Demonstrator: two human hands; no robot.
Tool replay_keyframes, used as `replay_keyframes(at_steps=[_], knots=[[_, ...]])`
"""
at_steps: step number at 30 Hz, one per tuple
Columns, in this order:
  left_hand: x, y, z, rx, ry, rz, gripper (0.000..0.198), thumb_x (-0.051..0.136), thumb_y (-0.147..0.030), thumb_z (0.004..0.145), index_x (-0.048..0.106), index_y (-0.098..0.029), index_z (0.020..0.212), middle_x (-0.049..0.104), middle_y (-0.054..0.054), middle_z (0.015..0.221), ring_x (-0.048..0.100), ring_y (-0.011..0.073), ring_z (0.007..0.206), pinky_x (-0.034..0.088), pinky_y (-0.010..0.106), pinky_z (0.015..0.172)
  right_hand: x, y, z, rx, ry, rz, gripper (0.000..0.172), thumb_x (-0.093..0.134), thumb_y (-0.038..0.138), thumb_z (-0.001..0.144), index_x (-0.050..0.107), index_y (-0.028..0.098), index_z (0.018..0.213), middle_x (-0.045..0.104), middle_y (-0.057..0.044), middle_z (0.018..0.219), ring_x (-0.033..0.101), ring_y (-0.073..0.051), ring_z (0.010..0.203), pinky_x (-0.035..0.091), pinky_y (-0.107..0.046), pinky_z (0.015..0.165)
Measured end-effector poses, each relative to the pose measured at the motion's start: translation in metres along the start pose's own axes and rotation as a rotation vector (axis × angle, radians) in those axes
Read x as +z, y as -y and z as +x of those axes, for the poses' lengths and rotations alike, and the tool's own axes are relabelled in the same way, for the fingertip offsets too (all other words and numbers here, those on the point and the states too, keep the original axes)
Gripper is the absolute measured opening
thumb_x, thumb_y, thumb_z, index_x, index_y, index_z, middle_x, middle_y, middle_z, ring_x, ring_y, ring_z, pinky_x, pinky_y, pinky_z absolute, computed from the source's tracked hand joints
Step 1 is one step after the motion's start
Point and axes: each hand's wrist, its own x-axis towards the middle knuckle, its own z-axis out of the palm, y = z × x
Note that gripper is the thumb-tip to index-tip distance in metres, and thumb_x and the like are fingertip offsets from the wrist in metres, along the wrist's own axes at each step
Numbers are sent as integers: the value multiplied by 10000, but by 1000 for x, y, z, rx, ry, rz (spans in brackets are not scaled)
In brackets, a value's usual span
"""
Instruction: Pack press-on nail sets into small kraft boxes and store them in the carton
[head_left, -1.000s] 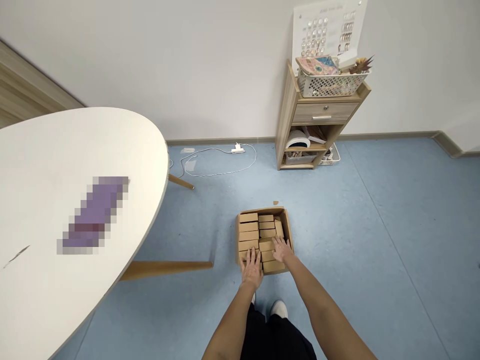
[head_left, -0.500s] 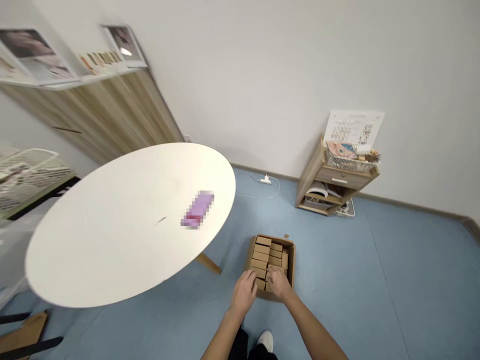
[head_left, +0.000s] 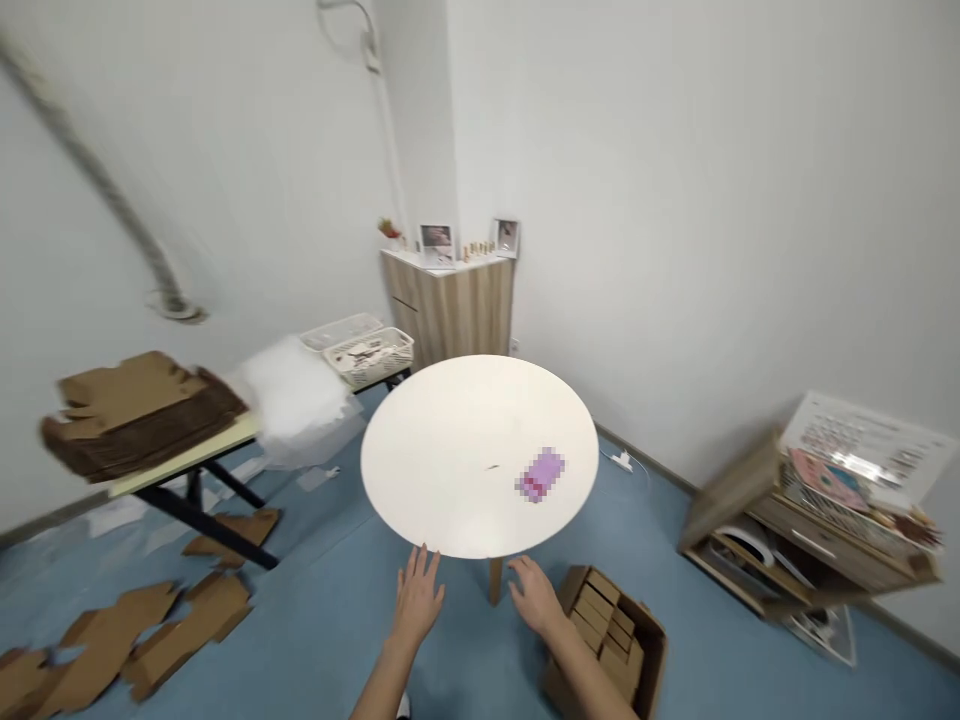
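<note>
Listing left to right, clock positions being read from the middle of the view. At 9 o'clock, a stack of flattened cardboard blanks (head_left: 142, 415) is laid on a folding table (head_left: 184, 462) with a pale top and black legs. White plastic sheeting (head_left: 292, 395) is heaped at that table's far end, and a slatted basket (head_left: 369, 358) is placed just behind it. At 8 o'clock, loose cardboard pieces (head_left: 112, 640) are scattered across the blue floor (head_left: 315, 520). Near 12 o'clock, a wood-grain cabinet (head_left: 450, 310) is set in the room's corner. At the centre stands a round white table (head_left: 450, 460), on which a pixelated purple object (head_left: 541, 474) is lying.

Near 7 o'clock, the left hand (head_left: 418, 600) is held up with its fingers spread wide, nothing being gripped. Near 6 o'clock, the right hand (head_left: 534, 595) is held with its fingers slightly curled and parted, and it is likewise empty. A table leg (head_left: 495, 585) is seen between the two hands.

At 5 o'clock, an open cardboard carton (head_left: 649, 650) packed with small kraft boxes (head_left: 604, 625) is found just beside the right hand, down and to the right of its fingers. The right hand is the nearer, and the carton's long axis is angled from 11 to 5 o'clock. At 4 o'clock, a motion-blurred wooden shelf unit (head_left: 817, 540) is seen.
</note>
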Motion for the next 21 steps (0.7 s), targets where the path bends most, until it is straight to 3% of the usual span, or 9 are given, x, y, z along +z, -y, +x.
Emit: replay_keyframes(at_steps=[4,7,10,14,17,21], knots=[[-33,64,-1,-106,96,-27,539,399,-248,864,493,-157,1386,350,112,1542,241,284,1452,250,471,1161,25,59,44,0,97,0,353,466,201,839,624,210,1154,637,-97,1192,591,-241,1135,439,-339,979],[-62,122,1,-140,157,-124,540,393,-274,857,505,-165,1375,410,91,1511,348,245,1410,284,407,1155,41,98,79,4,153,-6,342,471,229,843,630,194,1144,656,-97,1189,619,-227,1097,452,-322,952],[-91,185,8,-152,213,-238,527,419,-294,828,540,-211,1335,527,54,1425,465,224,1331,336,371,1123,55,130,118,5,166,-51,320,487,225,829,649,188,1102,687,-98,1134,651,-219,1020,466,-309,898],[-128,262,23,-185,242,-309,510,452,-332,813,572,-216,1295,576,49,1372,509,231,1281,373,350,1090,74,164,171,28,155,-65,304,483,244,840,657,187,1082,699,-102,1109,662,-208,993,470,-289,852],[-151,306,41,-214,232,-325,512,439,-340,830,559,-204,1309,572,53,1373,499,231,1287,378,344,1081,88,188,210,30,167,-74,295,483,254,847,658,182,1072,707,-105,1079,661,-212,997,468,-292,841],[-173,346,78,-226,175,-344,504,397,-331,866,538,-193,1330,573,62,1368,502,236,1282,391,358,1068,104,223,265,14,196,-84,295,484,267,853,656,182,1077,709,-105,1067,667,-211,962,468,-295,823]])
